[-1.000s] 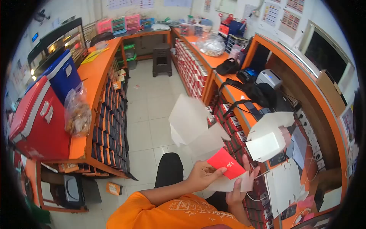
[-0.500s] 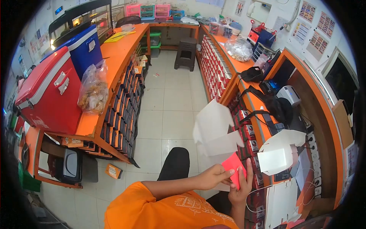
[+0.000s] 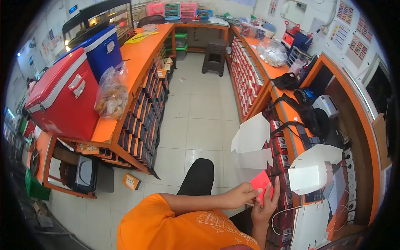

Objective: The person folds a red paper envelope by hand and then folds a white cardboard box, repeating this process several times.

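A partly unfolded cardboard food box [image 3: 252, 131], white inside with a bright red-pink panel, is held low in front of my body. My left hand [image 3: 241, 196] pinches the red-pink panel between thumb and fingers. From the other side my right hand [image 3: 266, 206] grips the same panel, its fingers upright along the edge. White flaps stand up and away beyond both hands. To the right, a second white box [image 3: 308, 179] with raised flaps rests on the orange counter, and flat white card [image 3: 310, 225] lies nearer to me.
Stacked red boxes [image 3: 280, 160] fill the shelf by my right hand. A white cable [image 3: 273, 223] loops near that wrist. Left stand a red cooler [image 3: 62, 98], a blue cooler [image 3: 100, 50] and a plastic bag [image 3: 111, 98]. An orange box [image 3: 131, 181] lies on the floor.
The whole view has shifted, so the room appears further right. Both hands keep their hold on the red-pink panel, and the box's white flaps have moved slightly.
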Demonstrator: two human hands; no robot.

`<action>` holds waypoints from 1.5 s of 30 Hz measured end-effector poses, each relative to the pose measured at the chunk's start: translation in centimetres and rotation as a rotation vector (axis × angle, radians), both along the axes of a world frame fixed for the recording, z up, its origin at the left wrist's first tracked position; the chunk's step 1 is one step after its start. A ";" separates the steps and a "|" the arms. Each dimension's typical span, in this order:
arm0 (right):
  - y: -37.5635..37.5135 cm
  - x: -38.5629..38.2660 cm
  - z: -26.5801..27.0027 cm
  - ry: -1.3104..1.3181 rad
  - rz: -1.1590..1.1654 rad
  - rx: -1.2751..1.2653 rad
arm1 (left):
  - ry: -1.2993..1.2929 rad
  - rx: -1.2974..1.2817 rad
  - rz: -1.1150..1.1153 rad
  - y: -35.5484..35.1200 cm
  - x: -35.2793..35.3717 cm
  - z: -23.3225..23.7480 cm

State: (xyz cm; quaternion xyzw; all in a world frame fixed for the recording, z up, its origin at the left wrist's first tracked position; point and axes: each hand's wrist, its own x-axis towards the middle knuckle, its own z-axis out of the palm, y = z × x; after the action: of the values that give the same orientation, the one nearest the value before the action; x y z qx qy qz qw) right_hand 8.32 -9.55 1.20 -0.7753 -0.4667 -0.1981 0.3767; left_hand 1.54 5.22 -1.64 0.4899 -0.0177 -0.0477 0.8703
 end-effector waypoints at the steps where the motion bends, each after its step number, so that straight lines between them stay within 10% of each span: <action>1: -0.1 -0.1 -0.2 0.007 0.016 -0.003 | 0.007 -0.003 0.016 0.3 -0.2 0.4; 8: -1.1 -0.4 0.0 0.456 0.117 0.386 | -0.294 0.311 0.582 3.7 -0.3 4.6; 15: -0.1 -0.9 0.6 0.457 0.025 0.372 | -0.142 0.215 0.531 3.9 0.2 3.3; 18: -0.2 -0.6 0.3 0.241 -0.104 0.294 | -0.426 1.065 0.541 2.6 0.4 1.9; 21: -0.5 -0.6 0.6 0.016 -0.160 0.168 | -0.402 0.995 0.509 2.5 0.6 1.1; 27: -2.3 1.1 0.8 0.511 -0.066 0.502 | -0.274 0.700 0.227 3.7 0.4 2.2; 33: -1.1 -0.6 0.4 0.196 -0.235 0.340 | -0.628 1.265 0.329 2.1 1.6 0.2; 37: -2.7 0.5 0.3 0.390 -0.282 0.546 | -0.533 1.011 0.310 0.3 1.6 0.7; 45: -7.3 4.8 0.3 0.779 -0.314 0.992 | -0.944 1.558 0.012 -6.2 3.2 3.5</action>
State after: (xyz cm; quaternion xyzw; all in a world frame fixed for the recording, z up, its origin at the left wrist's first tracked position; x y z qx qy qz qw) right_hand 13.15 -16.88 1.52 -0.5834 -0.0303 -0.1473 0.7981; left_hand 4.72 -0.95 1.81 0.9080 -0.3323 0.1639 0.1957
